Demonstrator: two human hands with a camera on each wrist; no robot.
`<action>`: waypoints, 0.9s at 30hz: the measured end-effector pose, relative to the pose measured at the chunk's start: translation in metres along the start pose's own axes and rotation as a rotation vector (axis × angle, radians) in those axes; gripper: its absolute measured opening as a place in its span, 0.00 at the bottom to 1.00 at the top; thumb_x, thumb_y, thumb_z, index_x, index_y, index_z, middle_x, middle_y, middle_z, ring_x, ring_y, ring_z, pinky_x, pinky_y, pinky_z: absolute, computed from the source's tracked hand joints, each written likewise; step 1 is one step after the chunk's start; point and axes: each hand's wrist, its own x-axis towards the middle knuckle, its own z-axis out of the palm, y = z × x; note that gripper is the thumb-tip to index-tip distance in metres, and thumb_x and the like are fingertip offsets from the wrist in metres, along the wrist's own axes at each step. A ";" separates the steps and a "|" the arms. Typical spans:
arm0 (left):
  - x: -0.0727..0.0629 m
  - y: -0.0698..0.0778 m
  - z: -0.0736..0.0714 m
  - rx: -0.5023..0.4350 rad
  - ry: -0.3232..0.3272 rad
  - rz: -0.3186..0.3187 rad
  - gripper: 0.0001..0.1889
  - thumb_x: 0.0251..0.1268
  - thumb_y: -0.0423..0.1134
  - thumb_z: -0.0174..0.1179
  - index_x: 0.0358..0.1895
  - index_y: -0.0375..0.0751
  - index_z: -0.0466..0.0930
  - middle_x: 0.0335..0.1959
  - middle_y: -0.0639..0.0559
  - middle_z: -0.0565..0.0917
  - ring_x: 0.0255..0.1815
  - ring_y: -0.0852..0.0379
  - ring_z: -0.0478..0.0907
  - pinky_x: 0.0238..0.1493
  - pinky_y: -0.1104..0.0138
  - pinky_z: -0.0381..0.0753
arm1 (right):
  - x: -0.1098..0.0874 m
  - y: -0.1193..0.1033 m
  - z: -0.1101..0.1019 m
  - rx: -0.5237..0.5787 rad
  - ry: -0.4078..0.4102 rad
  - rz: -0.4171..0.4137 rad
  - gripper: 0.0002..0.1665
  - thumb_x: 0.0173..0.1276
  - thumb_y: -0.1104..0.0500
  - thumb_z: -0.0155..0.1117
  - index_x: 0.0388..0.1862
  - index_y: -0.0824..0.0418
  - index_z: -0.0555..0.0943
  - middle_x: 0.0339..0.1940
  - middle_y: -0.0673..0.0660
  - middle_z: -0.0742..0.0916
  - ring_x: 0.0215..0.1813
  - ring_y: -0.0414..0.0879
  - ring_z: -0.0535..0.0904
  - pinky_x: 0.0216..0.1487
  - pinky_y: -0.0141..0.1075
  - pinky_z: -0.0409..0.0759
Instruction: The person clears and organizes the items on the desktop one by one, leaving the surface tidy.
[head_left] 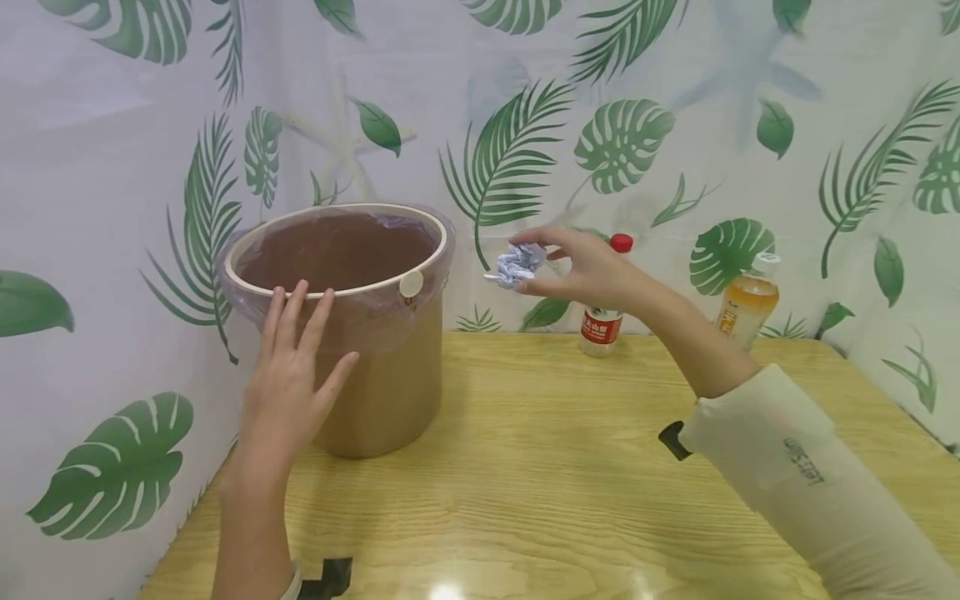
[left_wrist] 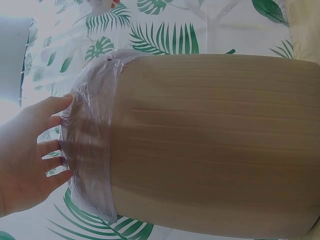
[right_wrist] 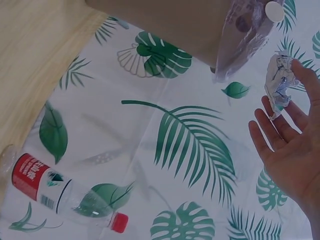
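A brown trash can lined with a thin translucent bag stands at the left of the table, its pale rim ring on top. My left hand has its fingers spread, with fingertips right at the near rim; in the left wrist view they meet the bagged edge. My right hand is raised to the right of the can, pinching a crumpled piece of paper between thumb and fingers. The paper is white with bluish print and hangs at about rim height, beside the can.
At the table's back edge stands a clear bottle with red cap and red label, partly behind my right hand. Farther right is a bottle of amber drink with a white cap. A leaf-patterned sheet hangs behind the wooden table.
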 end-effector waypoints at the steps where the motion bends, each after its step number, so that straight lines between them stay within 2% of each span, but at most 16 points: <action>1: 0.000 0.000 0.000 -0.003 0.000 0.000 0.36 0.62 0.43 0.60 0.71 0.44 0.53 0.72 0.43 0.49 0.72 0.49 0.36 0.64 0.50 0.53 | 0.004 -0.002 0.000 -0.003 0.002 -0.012 0.33 0.57 0.56 0.69 0.61 0.60 0.70 0.55 0.56 0.77 0.56 0.51 0.69 0.55 0.46 0.71; 7: 0.000 0.001 -0.001 0.000 -0.004 -0.009 0.36 0.62 0.43 0.60 0.71 0.45 0.53 0.72 0.44 0.48 0.72 0.50 0.35 0.62 0.48 0.57 | 0.027 -0.016 0.002 -0.003 -0.003 -0.032 0.33 0.57 0.53 0.69 0.61 0.60 0.71 0.56 0.54 0.77 0.57 0.48 0.69 0.56 0.42 0.70; 13: 0.000 0.001 -0.002 -0.003 -0.012 -0.011 0.36 0.62 0.43 0.59 0.72 0.45 0.52 0.72 0.44 0.48 0.72 0.50 0.35 0.64 0.51 0.53 | 0.048 -0.032 0.006 0.003 -0.008 -0.020 0.33 0.58 0.49 0.68 0.61 0.57 0.71 0.55 0.50 0.77 0.56 0.44 0.69 0.54 0.38 0.71; 21: 0.000 0.002 -0.002 -0.010 -0.021 -0.024 0.37 0.63 0.44 0.59 0.72 0.46 0.51 0.72 0.44 0.47 0.72 0.51 0.34 0.62 0.48 0.57 | 0.080 -0.041 0.022 0.039 -0.002 -0.074 0.32 0.57 0.54 0.68 0.60 0.61 0.72 0.54 0.53 0.78 0.54 0.44 0.69 0.52 0.36 0.72; 27: 0.000 0.001 -0.002 -0.001 -0.024 -0.018 0.37 0.63 0.44 0.59 0.72 0.45 0.51 0.72 0.43 0.47 0.72 0.50 0.34 0.63 0.49 0.55 | 0.096 -0.045 0.033 0.045 -0.004 -0.039 0.31 0.57 0.53 0.68 0.59 0.60 0.73 0.52 0.54 0.78 0.52 0.45 0.71 0.51 0.36 0.73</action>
